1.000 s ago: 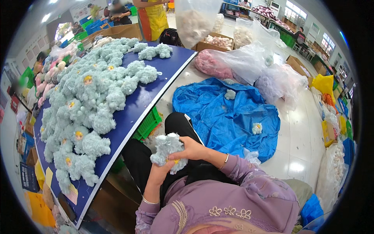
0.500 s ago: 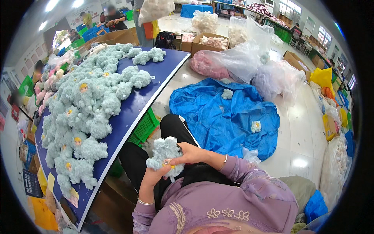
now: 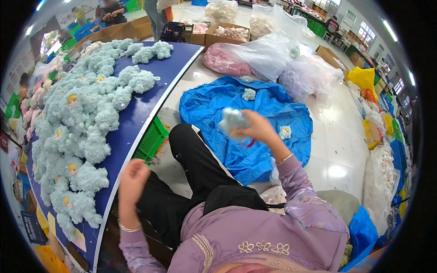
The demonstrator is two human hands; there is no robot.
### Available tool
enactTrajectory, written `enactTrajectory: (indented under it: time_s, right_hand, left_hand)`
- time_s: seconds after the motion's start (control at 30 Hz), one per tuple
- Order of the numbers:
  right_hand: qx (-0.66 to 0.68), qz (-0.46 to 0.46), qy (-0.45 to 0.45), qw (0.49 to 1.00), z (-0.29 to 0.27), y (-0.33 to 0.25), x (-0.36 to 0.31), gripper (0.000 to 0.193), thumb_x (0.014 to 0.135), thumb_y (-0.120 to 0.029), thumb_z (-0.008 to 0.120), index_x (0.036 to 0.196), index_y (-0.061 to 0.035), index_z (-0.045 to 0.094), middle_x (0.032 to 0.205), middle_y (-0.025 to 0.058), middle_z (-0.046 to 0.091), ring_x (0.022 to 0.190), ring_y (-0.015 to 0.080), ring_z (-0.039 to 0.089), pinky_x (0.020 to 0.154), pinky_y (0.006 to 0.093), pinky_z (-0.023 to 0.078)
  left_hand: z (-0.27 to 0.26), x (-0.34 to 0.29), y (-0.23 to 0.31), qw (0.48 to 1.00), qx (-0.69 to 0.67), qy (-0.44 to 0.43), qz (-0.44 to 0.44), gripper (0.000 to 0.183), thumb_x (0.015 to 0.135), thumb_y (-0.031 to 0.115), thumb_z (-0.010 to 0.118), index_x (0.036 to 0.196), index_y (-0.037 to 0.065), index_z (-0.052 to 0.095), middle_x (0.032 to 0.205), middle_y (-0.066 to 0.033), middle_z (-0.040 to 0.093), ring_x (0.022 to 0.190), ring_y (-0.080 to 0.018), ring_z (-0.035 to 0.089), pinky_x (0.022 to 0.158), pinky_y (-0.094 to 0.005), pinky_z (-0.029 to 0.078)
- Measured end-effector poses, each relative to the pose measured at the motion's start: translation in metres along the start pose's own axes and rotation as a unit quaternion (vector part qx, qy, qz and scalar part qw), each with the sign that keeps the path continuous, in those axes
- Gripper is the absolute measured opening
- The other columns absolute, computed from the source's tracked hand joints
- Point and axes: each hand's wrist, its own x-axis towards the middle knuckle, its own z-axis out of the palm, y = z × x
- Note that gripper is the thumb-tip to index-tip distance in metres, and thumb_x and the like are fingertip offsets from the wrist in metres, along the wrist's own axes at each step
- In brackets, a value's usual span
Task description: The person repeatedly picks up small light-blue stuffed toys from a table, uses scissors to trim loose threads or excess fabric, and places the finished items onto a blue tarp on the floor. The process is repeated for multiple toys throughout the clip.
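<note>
One plush piece, pale blue and fluffy, is the item in hand in the head view, the sole view available to me. Position: it is held above the blue tarp, clear of the heap of similar plush on the dark blue table. Right hand: gripping the plush from its right side; motion blur hides the exact finger placement. Left hand: raised near the table's edge, fingers bent, no item visible in it; I cannot tell whether it is fully closed. Handling: I rate the plush as light, soft and compressible, unlikely to break or slide, since the long fur should give good friction. Grasp point: I recommend enclosing the stuffed body with moderate pressure, because a pinch of fur alone may pull fibres. Caution: heaped pieces show small yellow-haired faces, probably their stiffest and most easily marked part; I advise keeping the fingertips off such areas. A yellowish patch shows low on the held piece, too blurred for me to identify.
</note>
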Motion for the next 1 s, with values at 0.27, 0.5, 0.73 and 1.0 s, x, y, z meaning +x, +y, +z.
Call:
enactTrajectory:
  time_s: [0.27, 0.5, 0.73, 1.0]
  right_hand:
    - [0.2, -0.072, -0.13, 0.969, 0.071, -0.042, 0.002, 0.032, 0.083, -0.03, 0.069, 0.096, -0.0013, 0.066, 0.091, 0.0146, 0.069, 0.084, 0.0253, 0.067, 0.075, 0.0342, 0.051]
    - [0.268, -0.176, -0.284, 0.904, 0.14, -0.108, 0.009, 0.027, 0.086, -0.025, 0.063, 0.092, 0.0011, 0.065, 0.085, 0.017, 0.068, 0.078, 0.0277, 0.067, 0.071, 0.0354, 0.051]
    - [0.213, -0.191, -0.317, 0.904, 0.171, -0.12, 0.006, 0.027, 0.086, -0.028, 0.062, 0.093, -0.0025, 0.065, 0.085, 0.0159, 0.068, 0.08, 0.0329, 0.065, 0.071, 0.0405, 0.05]
    - [0.425, -0.086, -0.261, 0.862, 0.163, -0.133, 0.019, 0.023, 0.089, -0.023, 0.062, 0.09, 0.0006, 0.065, 0.082, 0.0075, 0.069, 0.077, 0.0125, 0.063, 0.07, 0.0301, 0.05]
  left_hand:
    - [-0.097, 0.101, -0.038, 0.79, 0.537, 0.283, 0.088, 0.077, 0.077, 0.031, 0.072, 0.143, 0.017, 0.035, 0.146, -0.0148, 0.034, 0.134, -0.0381, 0.029, 0.104, -0.0567, 0.029]
    - [-0.108, 0.104, -0.025, 0.811, 0.52, 0.258, 0.078, 0.079, 0.071, 0.019, 0.076, 0.14, 0.013, 0.036, 0.142, -0.0147, 0.039, 0.13, -0.0378, 0.034, 0.104, -0.0492, 0.033]
    - [-0.141, 0.104, -0.049, 0.834, 0.461, 0.273, 0.13, 0.064, 0.077, 0.006, 0.069, 0.133, 0.002, 0.04, 0.132, -0.0195, 0.044, 0.126, -0.0356, 0.04, 0.105, -0.0435, 0.033]
    - [-0.098, 0.046, -0.08, 0.879, -0.404, 0.202, 0.155, 0.045, 0.089, 0.021, 0.055, 0.125, -0.005, 0.052, 0.126, -0.0187, 0.056, 0.112, -0.0281, 0.057, 0.1, -0.0425, 0.043]
